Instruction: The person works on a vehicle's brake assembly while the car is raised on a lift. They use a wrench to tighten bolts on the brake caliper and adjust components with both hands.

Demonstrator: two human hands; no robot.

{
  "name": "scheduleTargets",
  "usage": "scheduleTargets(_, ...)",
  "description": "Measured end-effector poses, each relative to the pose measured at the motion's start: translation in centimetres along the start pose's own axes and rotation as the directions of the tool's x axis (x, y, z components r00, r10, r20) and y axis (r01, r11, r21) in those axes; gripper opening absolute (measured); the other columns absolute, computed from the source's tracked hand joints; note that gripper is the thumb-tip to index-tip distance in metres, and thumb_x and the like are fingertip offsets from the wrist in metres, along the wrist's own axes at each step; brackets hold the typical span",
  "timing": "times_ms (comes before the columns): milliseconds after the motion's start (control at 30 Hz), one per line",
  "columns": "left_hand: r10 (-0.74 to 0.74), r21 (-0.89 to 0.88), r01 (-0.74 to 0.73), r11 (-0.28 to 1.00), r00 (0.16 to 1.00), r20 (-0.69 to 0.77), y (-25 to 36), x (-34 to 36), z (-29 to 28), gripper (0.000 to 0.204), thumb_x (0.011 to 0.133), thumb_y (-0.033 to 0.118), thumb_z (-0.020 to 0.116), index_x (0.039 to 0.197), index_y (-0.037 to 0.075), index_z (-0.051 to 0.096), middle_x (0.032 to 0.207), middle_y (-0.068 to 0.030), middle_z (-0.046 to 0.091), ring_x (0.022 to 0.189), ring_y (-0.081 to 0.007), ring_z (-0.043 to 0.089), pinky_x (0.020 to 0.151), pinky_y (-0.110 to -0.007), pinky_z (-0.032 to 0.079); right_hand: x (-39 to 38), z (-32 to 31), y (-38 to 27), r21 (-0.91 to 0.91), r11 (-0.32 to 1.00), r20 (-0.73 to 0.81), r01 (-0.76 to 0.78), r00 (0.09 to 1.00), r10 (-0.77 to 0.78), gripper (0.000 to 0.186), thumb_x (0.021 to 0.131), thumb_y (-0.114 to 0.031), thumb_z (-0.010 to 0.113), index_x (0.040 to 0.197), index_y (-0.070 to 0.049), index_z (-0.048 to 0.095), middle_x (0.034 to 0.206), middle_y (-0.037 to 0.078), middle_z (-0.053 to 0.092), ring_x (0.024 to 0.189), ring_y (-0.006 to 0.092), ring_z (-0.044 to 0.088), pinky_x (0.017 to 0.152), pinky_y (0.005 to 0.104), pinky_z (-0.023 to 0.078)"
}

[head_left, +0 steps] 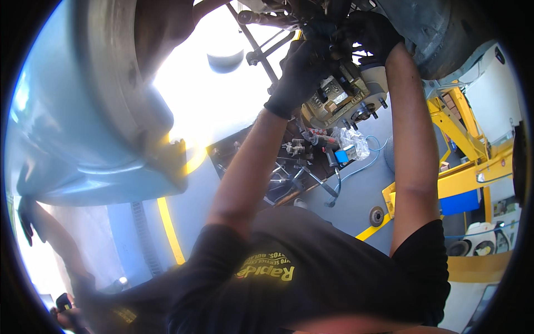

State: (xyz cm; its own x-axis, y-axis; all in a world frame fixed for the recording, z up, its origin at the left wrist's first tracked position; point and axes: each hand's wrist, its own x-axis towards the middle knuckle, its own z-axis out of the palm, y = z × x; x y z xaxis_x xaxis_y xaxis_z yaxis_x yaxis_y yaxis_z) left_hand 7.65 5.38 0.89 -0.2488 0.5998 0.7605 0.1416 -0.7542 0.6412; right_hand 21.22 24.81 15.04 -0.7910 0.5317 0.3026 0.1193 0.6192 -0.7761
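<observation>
Both my arms reach up under a raised vehicle to a wheel hub [362,113] with bare studs and a brake caliper [335,96] over its disc. My left hand [303,71], in a black glove, is closed at the dark suspension parts [320,28] just above the caliper. Across from it my right hand [378,36], also in a black glove, curls round the same dark cluster behind the disc. The fingertips of both hands are lost in shadow, so what they grip cannot be made out.
A light blue body panel [83,128] hangs at the left, where another person's gloved hand [25,220] reaches up. Below the hub stands a tool tray [295,167] with tools and a plastic bag [355,142]. A yellow lift arm [461,181] spans the right. A round disc [377,216] lies on the floor.
</observation>
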Motion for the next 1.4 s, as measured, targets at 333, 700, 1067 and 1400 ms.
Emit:
scheduleTargets(333,-0.147,-0.033,0.146,0.989,0.989,-0.027,1.2,0.4,0.3,0.036,0.089,-0.003,0.069,0.123,0.001,0.058,0.121,-0.0110,0.056,0.108,-0.0188,0.064,0.091,-0.032,0.056,-0.4,0.7,-0.6,0.162,0.940,-0.164,-0.301,0.931,0.327,0.028,0.098,-0.032,0.061,0.106,-0.007,0.071,0.081,0.004,0.069,0.071,0.0153,0.067,0.060,0.0335,0.055)
scheduleTargets(700,-0.117,0.080,0.124,0.989,0.990,-0.084,0.4,0.7,0.4,0.025,0.089,0.001,0.060,0.115,0.002,0.061,0.106,-0.0069,0.065,0.098,-0.0152,0.066,0.085,-0.029,0.054,0.3,3.3,-3.4,-0.082,0.960,-0.492,-0.269,0.848,0.195,0.026,0.092,-0.021,0.068,0.086,0.004,0.073,0.073,0.013,0.071,0.066,0.0185,0.069,0.055,0.0362,0.053)
scheduleTargets(1067,-0.141,0.022,0.144,0.989,0.985,-0.099,2.1,0.3,1.0,0.027,0.093,-0.005,0.064,0.119,0.002,0.061,0.109,-0.0058,0.061,0.097,-0.0150,0.068,0.084,-0.031,0.057,-4.1,9.5,-10.3,-0.484,0.822,-0.318,0.301,0.814,-0.486,0.047,0.098,-0.021,0.064,0.136,0.000,0.047,0.102,0.030,0.070,0.091,0.0452,0.072,0.079,0.0522,0.057)
scheduleTargets(1400,-0.133,-0.131,0.117,0.984,0.984,-0.120,1.3,-0.3,0.7,0.030,0.087,-0.009,0.066,0.114,0.002,0.059,0.107,-0.0071,0.063,0.097,-0.0177,0.068,0.084,-0.031,0.057,-2.4,7.1,-8.9,-0.410,0.903,-0.393,0.126,0.869,-0.300,0.039,0.096,-0.015,0.061,0.128,0.003,0.050,0.101,0.031,0.068,0.089,0.0467,0.070,0.076,0.0511,0.057)
